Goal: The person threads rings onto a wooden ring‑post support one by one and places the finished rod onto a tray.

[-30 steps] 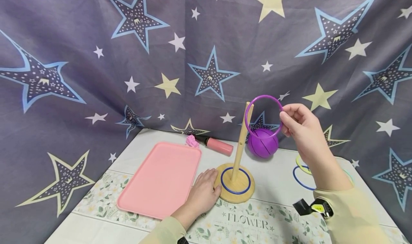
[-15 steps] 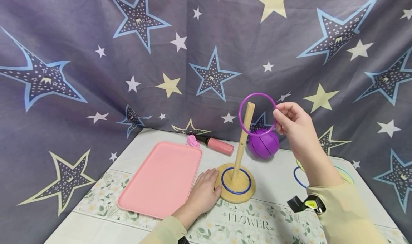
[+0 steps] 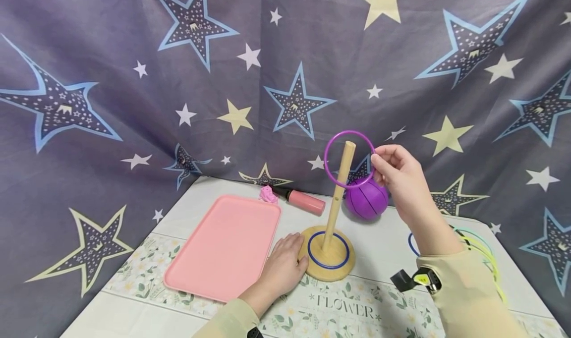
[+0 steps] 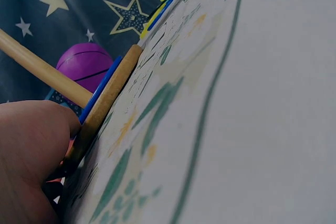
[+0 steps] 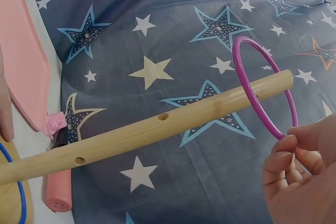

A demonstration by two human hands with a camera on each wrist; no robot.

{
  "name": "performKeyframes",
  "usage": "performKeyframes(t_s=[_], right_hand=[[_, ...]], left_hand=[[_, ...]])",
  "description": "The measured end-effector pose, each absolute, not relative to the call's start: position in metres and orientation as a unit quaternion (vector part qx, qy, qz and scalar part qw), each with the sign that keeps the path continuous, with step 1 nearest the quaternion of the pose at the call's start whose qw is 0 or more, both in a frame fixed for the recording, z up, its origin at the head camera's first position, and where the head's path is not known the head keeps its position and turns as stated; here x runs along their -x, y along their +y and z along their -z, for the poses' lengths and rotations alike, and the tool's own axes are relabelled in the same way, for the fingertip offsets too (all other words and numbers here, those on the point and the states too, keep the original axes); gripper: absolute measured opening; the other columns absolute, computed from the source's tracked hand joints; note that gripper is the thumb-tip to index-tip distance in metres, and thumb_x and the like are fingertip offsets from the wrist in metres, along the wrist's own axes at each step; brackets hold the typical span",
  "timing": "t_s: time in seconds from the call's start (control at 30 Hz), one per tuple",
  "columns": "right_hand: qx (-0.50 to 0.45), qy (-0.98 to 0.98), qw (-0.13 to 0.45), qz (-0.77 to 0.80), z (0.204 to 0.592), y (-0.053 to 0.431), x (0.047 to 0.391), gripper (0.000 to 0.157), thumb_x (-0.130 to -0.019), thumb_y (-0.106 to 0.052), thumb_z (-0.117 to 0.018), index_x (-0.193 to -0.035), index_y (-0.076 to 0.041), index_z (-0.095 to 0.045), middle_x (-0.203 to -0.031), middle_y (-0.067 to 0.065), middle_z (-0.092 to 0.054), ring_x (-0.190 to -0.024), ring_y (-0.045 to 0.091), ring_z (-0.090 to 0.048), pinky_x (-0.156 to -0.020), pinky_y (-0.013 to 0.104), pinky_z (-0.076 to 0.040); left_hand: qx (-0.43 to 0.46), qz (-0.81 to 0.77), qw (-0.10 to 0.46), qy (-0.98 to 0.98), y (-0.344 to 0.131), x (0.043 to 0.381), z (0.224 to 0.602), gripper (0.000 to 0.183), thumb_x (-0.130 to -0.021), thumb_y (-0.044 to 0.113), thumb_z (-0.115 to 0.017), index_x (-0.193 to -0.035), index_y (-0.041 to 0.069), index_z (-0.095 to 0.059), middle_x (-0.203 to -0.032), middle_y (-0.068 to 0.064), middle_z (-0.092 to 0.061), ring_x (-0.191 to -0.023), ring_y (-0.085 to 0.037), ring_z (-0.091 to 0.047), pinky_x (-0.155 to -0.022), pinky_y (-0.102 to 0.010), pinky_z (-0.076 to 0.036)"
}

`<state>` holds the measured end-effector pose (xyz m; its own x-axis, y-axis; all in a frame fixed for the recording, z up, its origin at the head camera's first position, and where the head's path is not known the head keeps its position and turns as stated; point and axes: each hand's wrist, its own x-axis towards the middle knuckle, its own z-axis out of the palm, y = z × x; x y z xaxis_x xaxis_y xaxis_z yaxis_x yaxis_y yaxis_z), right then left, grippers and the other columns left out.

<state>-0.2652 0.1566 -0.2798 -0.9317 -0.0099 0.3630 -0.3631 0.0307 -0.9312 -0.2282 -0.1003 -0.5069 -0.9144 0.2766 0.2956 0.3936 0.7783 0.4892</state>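
Observation:
My right hand (image 3: 401, 177) pinches a purple ring (image 3: 329, 147) by its right side between thumb and fingers. In the right wrist view the tip of the wooden post (image 5: 163, 119) passes through the tilted ring, with one side in front and the other behind. The post leans slightly on its round wooden base (image 3: 314, 268), where a blue ring (image 3: 327, 267) lies around its foot. My left hand (image 3: 282, 266) rests palm down at the base's left edge, fingers extended; in the left wrist view the thumb side of that hand (image 4: 31, 150) touches the base.
Left of the stand lies a pink tray (image 3: 223, 249). Behind are a small pink object (image 3: 268, 195), a pink-handled pump-like tool (image 3: 306, 202) and a purple ball (image 3: 367, 199). Several rings, one yellow-green (image 3: 490, 261), lie at the right, partly behind my right forearm. A starry curtain backs the table.
My right hand has moved left with the purple ring, bringing it from beside the post to around the post's top. The left hand and the stand have stayed still.

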Motion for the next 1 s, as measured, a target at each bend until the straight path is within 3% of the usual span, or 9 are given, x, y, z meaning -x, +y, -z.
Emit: performKeyframes(t_s=[0.53, 1.0], right_hand=[[-0.105, -0.705, 0.114, -0.692, 0.308, 0.151, 0.277, 0.011, -0.11, -0.011, -0.069, -0.118, -0.006, -0.062, -0.086, -0.002, -0.059, -0.073, 0.009, -0.055, -0.063, 0.02, -0.05], [-0.092, -0.706, 0.086, -0.697, 0.338, 0.154, 0.279, 0.009, -0.111, -0.007, -0.066, -0.118, -0.002, -0.061, -0.083, -0.003, -0.057, -0.069, 0.008, -0.054, -0.06, 0.02, -0.048]], left_hand=[[0.178, 0.282, 0.097, -0.938, -0.102, 0.23, 0.509, 0.056, -0.11, 0.023, -0.062, -0.157, -0.006, -0.054, -0.164, -0.025, -0.051, -0.157, -0.042, -0.042, -0.133, -0.057, -0.028], [0.178, 0.281, 0.096, -0.938, -0.101, 0.227, 0.505, 0.055, -0.109, 0.02, -0.064, -0.156, -0.007, -0.055, -0.163, -0.026, -0.052, -0.156, -0.042, -0.043, -0.132, -0.057, -0.029]])
